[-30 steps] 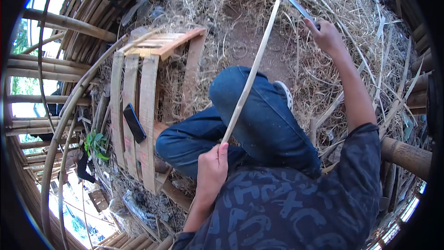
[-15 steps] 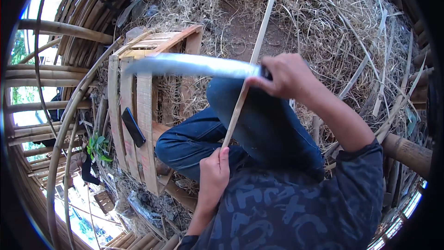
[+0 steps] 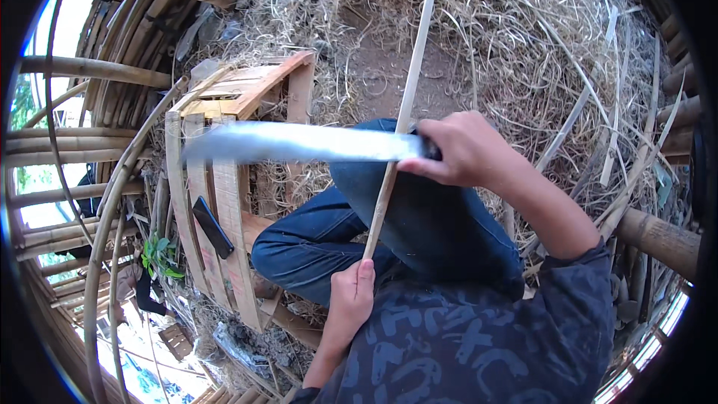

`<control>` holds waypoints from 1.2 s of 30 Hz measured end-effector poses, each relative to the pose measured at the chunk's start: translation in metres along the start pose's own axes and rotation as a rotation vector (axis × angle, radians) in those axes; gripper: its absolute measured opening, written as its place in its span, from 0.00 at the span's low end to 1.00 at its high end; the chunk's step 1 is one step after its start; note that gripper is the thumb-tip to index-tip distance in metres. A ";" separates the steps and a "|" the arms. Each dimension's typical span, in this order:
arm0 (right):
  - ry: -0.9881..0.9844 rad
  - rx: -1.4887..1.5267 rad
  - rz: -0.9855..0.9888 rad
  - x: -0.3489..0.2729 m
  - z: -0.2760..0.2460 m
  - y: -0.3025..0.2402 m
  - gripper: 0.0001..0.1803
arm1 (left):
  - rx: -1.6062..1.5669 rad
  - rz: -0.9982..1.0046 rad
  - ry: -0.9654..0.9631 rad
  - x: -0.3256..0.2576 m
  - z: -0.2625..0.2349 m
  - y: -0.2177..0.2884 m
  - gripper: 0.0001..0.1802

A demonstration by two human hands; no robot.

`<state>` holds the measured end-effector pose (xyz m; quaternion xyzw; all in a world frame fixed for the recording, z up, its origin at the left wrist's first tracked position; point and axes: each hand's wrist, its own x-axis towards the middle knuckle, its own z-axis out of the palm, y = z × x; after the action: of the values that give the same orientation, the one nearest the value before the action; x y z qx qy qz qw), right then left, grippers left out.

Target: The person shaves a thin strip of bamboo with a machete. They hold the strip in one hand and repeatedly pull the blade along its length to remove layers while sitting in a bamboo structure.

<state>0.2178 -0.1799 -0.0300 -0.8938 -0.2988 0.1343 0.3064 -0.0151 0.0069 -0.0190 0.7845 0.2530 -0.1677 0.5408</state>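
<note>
My right hand (image 3: 470,151) is closed round the dark handle of a large knife (image 3: 299,142) with a long, broad blade, blurred toward its tip. The blade points left and lies across a long, thin, pale bamboo strip (image 3: 416,60) above my raised knee. Closer to my body, my left hand (image 3: 351,295) grips the near part of that strip, thumb along it. From there the strip slants up and away past the far edge of the picture. My right thumb is close to the strip, where blade and strip cross; whether it touches the strip is unclear.
Left of my legs stands a slatted wooden crate (image 3: 227,194) with a black phone (image 3: 213,227) on it. Curly shavings (image 3: 523,52) cover much of the ground ahead and to the right. Bamboo poles (image 3: 97,69) line the left side, and a thick bamboo pole (image 3: 658,247) lies at right.
My right hand and the knife have come a little nearer to my body along the strip. My left hand still grips it. The whole view has shifted slightly.
</note>
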 end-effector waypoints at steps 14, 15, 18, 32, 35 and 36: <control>0.029 -0.194 -0.138 0.048 0.005 0.037 0.41 | -0.068 -0.023 0.041 -0.006 -0.006 0.002 0.24; 0.038 -0.200 -0.142 0.048 0.004 0.038 0.41 | -0.071 -0.014 0.047 -0.006 -0.006 0.002 0.24; 0.026 -0.255 -0.136 0.049 0.005 0.036 0.42 | -0.077 -0.014 0.024 -0.007 -0.007 -0.003 0.23; 0.384 0.523 0.326 -0.005 -0.025 0.147 0.36 | -0.047 -0.031 0.009 -0.015 -0.006 -0.026 0.20; 0.359 0.631 0.305 -0.027 -0.002 0.098 0.34 | -0.115 0.083 -0.061 -0.006 -0.004 -0.020 0.20; 0.314 0.631 0.301 -0.034 -0.003 0.087 0.31 | -0.269 -0.032 -0.093 -0.003 -0.001 -0.016 0.17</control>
<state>0.2314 -0.2577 -0.0808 -0.7990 -0.0578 0.1245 0.5854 -0.0269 0.0115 -0.0288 0.6920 0.2605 -0.1769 0.6496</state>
